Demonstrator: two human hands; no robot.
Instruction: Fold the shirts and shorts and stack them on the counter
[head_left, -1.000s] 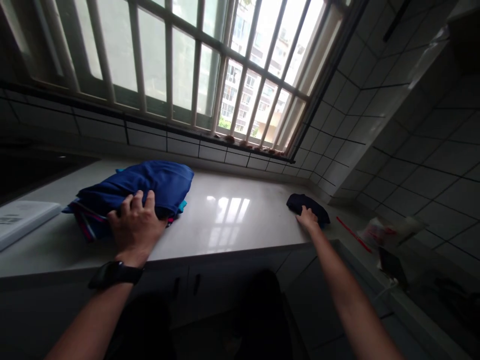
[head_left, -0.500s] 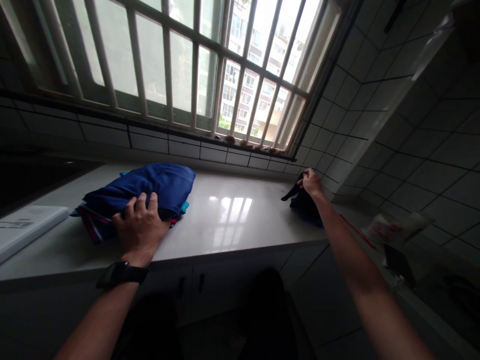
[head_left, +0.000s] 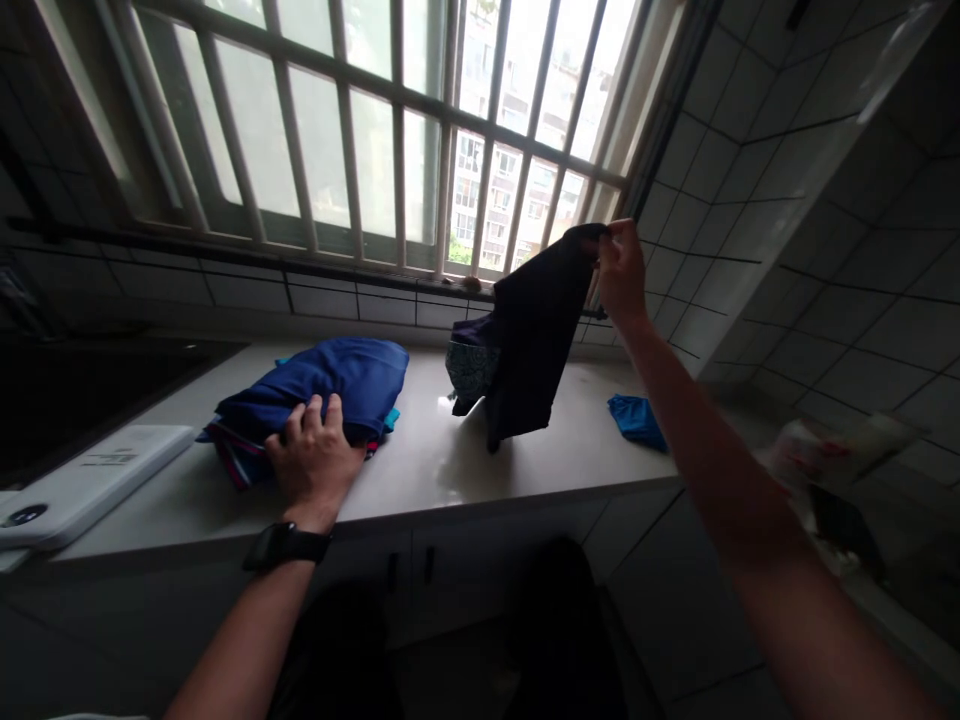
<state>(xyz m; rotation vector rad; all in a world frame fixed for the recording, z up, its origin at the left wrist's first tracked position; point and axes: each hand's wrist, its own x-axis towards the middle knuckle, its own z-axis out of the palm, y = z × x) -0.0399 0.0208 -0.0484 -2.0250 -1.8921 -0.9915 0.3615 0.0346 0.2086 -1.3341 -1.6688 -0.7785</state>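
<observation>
My right hand (head_left: 619, 272) holds a dark navy garment (head_left: 525, 335) by its top edge, raised above the pale countertop (head_left: 480, 455). The garment hangs down with a patterned inner part showing at its left. My left hand (head_left: 313, 465) rests palm down on a folded pile of blue clothes (head_left: 322, 385) at the counter's left. A black watch (head_left: 289, 545) sits on that wrist. A small blue cloth (head_left: 636, 420) lies on the counter under my right forearm.
A barred window (head_left: 390, 130) runs behind the counter, with tiled walls to the right. A white flat device (head_left: 90, 480) lies at the counter's left end. Dark cabinet doors (head_left: 420, 580) sit below the counter edge. Blurred items (head_left: 825, 470) stand at the right.
My right hand has lifted the dark garment off the counter's right end and up toward the window, so it now hangs open. A blue cloth shows where it lay. My left hand stayed.
</observation>
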